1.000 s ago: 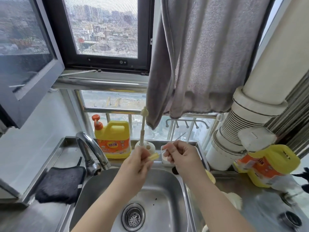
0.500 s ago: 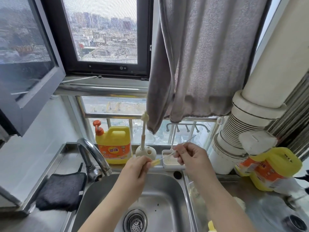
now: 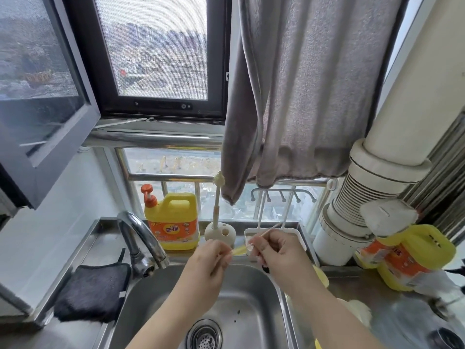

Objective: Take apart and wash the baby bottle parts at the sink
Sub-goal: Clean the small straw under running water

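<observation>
Above the back rim of the steel sink [image 3: 254,293], my left hand [image 3: 208,260] pinches a short yellowish straw piece [image 3: 239,251] that points toward my right hand. My right hand [image 3: 276,250] pinches a thin straw brush [image 3: 268,230] whose bare end slants up to the right; its near end meets the straw. A taller cream bottle brush [image 3: 217,200] stands upright in its round holder [image 3: 220,232] on the ledge behind my hands. Pale yellow bottle parts [image 3: 320,274] lie partly hidden behind my right forearm on the counter.
The curved tap [image 3: 141,233] rises left of the sink, next to a yellow detergent jug [image 3: 173,222]. A black cloth [image 3: 93,290] lies on the left counter. A white tray [image 3: 294,234] sits behind my right hand. A second yellow jug [image 3: 407,258] lies at right. The drain [image 3: 204,335] is below.
The camera view has tilted up slightly. My hands stay close together over the sink, the right hand working the thin brush nearer to the straw held by the left.
</observation>
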Demonstrator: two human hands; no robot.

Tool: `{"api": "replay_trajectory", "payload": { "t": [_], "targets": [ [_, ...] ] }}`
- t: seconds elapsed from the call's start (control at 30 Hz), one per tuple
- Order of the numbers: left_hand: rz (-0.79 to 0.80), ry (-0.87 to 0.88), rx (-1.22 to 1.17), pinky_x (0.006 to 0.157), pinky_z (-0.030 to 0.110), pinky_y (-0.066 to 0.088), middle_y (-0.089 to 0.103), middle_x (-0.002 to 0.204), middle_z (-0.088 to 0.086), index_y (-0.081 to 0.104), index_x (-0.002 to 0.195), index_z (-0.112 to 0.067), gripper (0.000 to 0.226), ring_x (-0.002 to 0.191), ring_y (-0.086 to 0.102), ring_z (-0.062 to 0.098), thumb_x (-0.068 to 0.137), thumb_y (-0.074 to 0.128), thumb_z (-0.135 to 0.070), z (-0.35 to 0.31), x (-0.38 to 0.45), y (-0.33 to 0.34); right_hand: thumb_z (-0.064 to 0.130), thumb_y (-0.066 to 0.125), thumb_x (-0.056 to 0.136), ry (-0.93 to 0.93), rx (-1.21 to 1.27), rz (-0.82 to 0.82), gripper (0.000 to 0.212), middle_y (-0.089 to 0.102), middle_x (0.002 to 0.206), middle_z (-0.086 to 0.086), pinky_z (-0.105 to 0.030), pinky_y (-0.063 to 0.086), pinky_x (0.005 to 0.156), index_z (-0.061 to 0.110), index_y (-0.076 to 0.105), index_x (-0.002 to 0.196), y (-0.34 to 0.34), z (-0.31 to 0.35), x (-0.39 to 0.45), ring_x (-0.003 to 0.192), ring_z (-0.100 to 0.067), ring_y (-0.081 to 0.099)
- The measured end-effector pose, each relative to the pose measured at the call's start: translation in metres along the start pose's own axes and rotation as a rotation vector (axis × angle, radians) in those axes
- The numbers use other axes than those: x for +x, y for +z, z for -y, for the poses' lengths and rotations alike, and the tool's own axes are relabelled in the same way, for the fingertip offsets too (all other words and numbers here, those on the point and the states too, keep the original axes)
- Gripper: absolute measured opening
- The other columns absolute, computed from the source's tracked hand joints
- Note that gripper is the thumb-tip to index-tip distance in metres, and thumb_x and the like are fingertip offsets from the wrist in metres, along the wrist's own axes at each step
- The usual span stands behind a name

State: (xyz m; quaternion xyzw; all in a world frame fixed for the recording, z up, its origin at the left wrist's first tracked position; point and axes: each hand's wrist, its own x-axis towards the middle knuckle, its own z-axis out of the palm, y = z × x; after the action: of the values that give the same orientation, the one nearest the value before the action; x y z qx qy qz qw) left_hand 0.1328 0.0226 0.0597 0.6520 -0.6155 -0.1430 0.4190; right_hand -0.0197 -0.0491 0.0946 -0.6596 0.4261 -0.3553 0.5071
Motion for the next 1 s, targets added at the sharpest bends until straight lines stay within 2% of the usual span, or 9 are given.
{"api": "replay_trajectory", "payload": {
  "t": [0.1, 0.23, 0.3, 0.37, 0.4, 0.53, 0.7, 0.87, 1.0],
  "targets": [
    [-0.023, 0.008, 0.020, 0.075, 0.011, 0.035, 0.056, 0.086, -0.007, 0.053, 0.086, -0.024, 0.012, 0.085, 0.049, 0.003, 0.097, 0.051, -0.018, 0.000, 0.002, -0.001, 0.018, 0.056, 0.094, 0.007, 0.115, -0.144, 0.022, 0.061, 0.059, 0.005, -0.018, 0.044, 0.056, 0.010, 0.067, 0.077, -0.012, 0.000, 0.011, 0.052, -0.003, 0.050],
    [-0.009, -0.005, 0.044, 0.075, 0.010, 0.035, 0.055, 0.086, -0.010, 0.060, 0.093, -0.017, 0.012, 0.085, 0.050, 0.005, 0.097, 0.049, -0.016, 0.003, 0.003, -0.001, 0.019, 0.060, 0.092, -0.010, -0.021, 0.011, 0.023, 0.063, 0.061, 0.001, -0.035, 0.046, 0.062, 0.014, 0.068, 0.071, 0.005, -0.007, 0.000, 0.055, -0.008, 0.052],
    [-0.009, -0.004, 0.022, 0.072, 0.010, 0.035, 0.053, 0.083, -0.013, 0.061, 0.094, -0.017, 0.012, 0.082, 0.049, 0.002, 0.097, 0.049, -0.015, 0.001, 0.001, 0.000, 0.019, 0.059, 0.093, 0.000, -0.014, -0.051, 0.022, 0.063, 0.060, 0.005, -0.028, 0.045, 0.061, 0.017, 0.068, 0.073, -0.001, -0.004, 0.005, 0.053, -0.003, 0.051],
    [-0.023, -0.010, -0.004, 0.071, 0.010, 0.036, 0.054, 0.082, -0.014, 0.056, 0.093, -0.023, 0.011, 0.081, 0.050, 0.001, 0.098, 0.048, -0.017, 0.000, -0.001, -0.001, 0.020, 0.057, 0.094, -0.013, 0.032, -0.182, 0.022, 0.063, 0.060, 0.007, -0.022, 0.043, 0.062, 0.016, 0.067, 0.076, -0.014, 0.000, 0.014, 0.052, -0.001, 0.050],
    [-0.027, -0.021, -0.014, 0.070, 0.011, 0.037, 0.055, 0.083, -0.013, 0.051, 0.092, -0.027, 0.011, 0.081, 0.051, 0.001, 0.098, 0.048, -0.019, -0.001, -0.001, -0.002, 0.020, 0.056, 0.095, -0.016, 0.043, -0.188, 0.022, 0.062, 0.060, 0.006, -0.021, 0.043, 0.061, 0.016, 0.067, 0.075, -0.016, 0.001, 0.015, 0.052, -0.002, 0.050],
    [0.000, -0.067, -0.064, 0.066, 0.013, 0.039, 0.056, 0.082, -0.005, 0.044, 0.086, -0.024, 0.014, 0.077, 0.052, 0.005, 0.094, 0.055, -0.021, -0.003, 0.000, -0.004, 0.019, 0.059, 0.093, -0.023, -0.065, 0.023, 0.023, 0.063, 0.062, 0.000, -0.029, 0.043, 0.060, 0.017, 0.067, 0.072, 0.005, -0.007, 0.000, 0.056, -0.010, 0.050],
    [0.018, -0.057, -0.084, 0.067, 0.011, 0.040, 0.057, 0.080, -0.008, 0.045, 0.083, -0.026, 0.018, 0.080, 0.052, 0.003, 0.094, 0.055, -0.016, -0.006, 0.000, -0.005, 0.016, 0.055, 0.095, -0.031, 0.062, -0.148, 0.021, 0.062, 0.059, 0.007, -0.017, 0.045, 0.058, 0.013, 0.068, 0.078, -0.015, 0.004, 0.013, 0.053, -0.002, 0.050],
    [0.033, -0.043, -0.035, 0.069, 0.012, 0.038, 0.056, 0.082, -0.007, 0.046, 0.082, -0.030, 0.022, 0.082, 0.049, 0.003, 0.096, 0.052, -0.014, 0.000, 0.003, -0.002, 0.020, 0.059, 0.093, -0.023, -0.043, 0.015, 0.024, 0.063, 0.062, 0.004, -0.034, 0.044, 0.063, 0.019, 0.066, 0.070, 0.006, -0.004, -0.003, 0.056, -0.009, 0.050],
    [0.026, -0.030, -0.014, 0.070, 0.012, 0.035, 0.050, 0.081, -0.008, 0.048, 0.086, -0.024, 0.016, 0.081, 0.045, 0.002, 0.098, 0.046, -0.014, 0.001, 0.002, -0.003, 0.016, 0.056, 0.094, -0.022, 0.068, -0.162, 0.021, 0.062, 0.058, 0.007, -0.018, 0.044, 0.060, 0.012, 0.067, 0.077, -0.014, 0.004, 0.013, 0.052, 0.000, 0.049]
  ]
}}
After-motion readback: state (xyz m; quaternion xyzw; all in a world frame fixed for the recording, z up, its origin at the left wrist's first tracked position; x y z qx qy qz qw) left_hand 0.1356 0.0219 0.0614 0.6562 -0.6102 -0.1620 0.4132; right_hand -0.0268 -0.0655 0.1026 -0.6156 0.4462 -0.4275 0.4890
